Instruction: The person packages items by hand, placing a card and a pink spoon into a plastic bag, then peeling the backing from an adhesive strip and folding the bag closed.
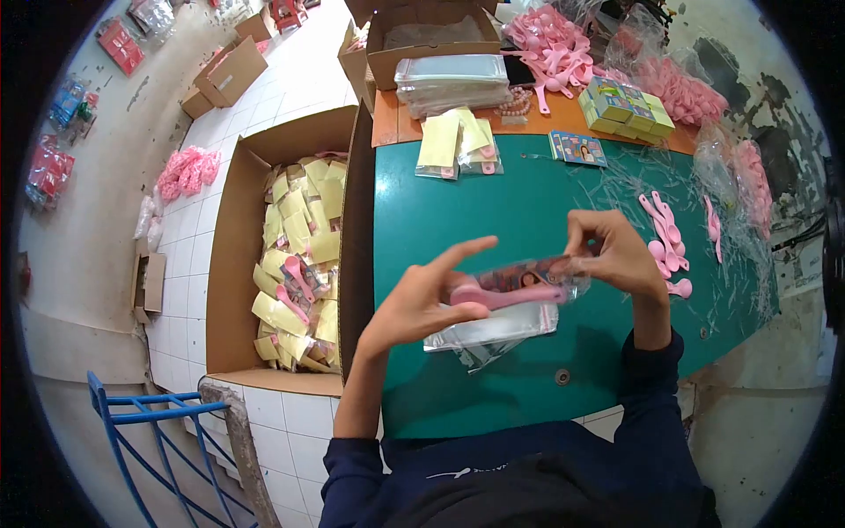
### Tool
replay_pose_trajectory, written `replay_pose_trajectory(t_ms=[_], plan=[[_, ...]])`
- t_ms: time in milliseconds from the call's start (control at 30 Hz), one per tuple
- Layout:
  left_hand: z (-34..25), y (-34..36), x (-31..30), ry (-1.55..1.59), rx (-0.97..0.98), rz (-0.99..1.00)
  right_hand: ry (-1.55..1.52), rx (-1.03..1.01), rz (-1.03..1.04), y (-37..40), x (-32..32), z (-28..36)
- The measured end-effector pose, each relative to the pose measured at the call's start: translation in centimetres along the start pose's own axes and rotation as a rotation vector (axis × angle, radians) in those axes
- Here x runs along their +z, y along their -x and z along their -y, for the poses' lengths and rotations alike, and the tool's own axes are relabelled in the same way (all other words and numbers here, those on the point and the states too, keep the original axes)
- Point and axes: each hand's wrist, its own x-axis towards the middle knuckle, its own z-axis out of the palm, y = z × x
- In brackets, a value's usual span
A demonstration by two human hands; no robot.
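A clear bag with a pink spoon (510, 297) and a printed card (519, 276) inside is held above the green table (458, 211). My right hand (612, 251) pinches the bag's right end between thumb and fingers. At the bag's left end is my left hand (422, 304), its index finger stretched out and its thumb near the spoon's bowl; the fingers are apart. Beneath the held bag lies a stack of clear empty bags (497, 327). Loose pink spoons (664, 231) rest on the table right of my right hand.
Left of the table stands a large cardboard box (236, 264) of filled packets. Stacked clear bags (453, 81), packets (437, 141), small yellow-green boxes (625, 110) and more pink spoons (554, 53) line the far edge. Plastic scraps (739, 282) litter the right side. A blue metal frame (132, 422) stands lower left.
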Motion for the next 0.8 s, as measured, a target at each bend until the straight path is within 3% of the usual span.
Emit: replay_pose_trajectory(t_ms=[67, 200, 300, 400, 533, 600, 633, 700, 733, 767, 800], plan=[[1.4, 1.1, -0.1, 0.232, 0.007, -0.119, 0.01, 0.019, -0.013, -0.4, 0.0, -0.2], [1.8, 1.5, 0.0, 0.434, -0.053, -0.238, -0.294, 0.071, 0.008, -1.1, 1.6, 0.5], [0.9, 1.7, -0.5, 0.476, -0.116, -0.124, -0.254, 0.123, 0.003, -0.8, 1.2, 0.3], [0.4, 1.6, 0.1, 0.558, -0.128, -0.062, -0.224, -0.009, -0.044, -0.8, 1.3, -1.0], [1.9, 1.2, 0.1, 0.367, -0.077, -0.085, -0.261, 0.022, 0.022, -0.9, 1.1, -1.0], [2.4, 1.0, 0.7, 0.132, -0.087, -0.322, -0.306, 0.027, 0.045, -0.9, 1.0, -0.6], [2.6, 0.9, 1.1, 0.013, -0.093, -0.438, -0.183, 0.008, -0.038, -0.9, 1.2, -0.6], [3.3, 0.9, 2.7, 0.158, -0.085, -0.485, 0.063, -0.026, -0.2, -0.7, 1.9, -0.6], [3.6, 1.0, 3.5, 0.232, -0.079, -0.507, 0.121, -0.081, -0.139, -0.6, 2.5, -0.3], [3.8, 1.5, 4.2, 0.474, -0.125, -0.314, 0.176, -0.136, -0.077, -0.6, 3.1, 0.3], [3.9, 1.4, 4.7, 0.668, -0.193, -0.293, 0.23, -0.193, -0.013, -0.6, 3.5, 0.5]])
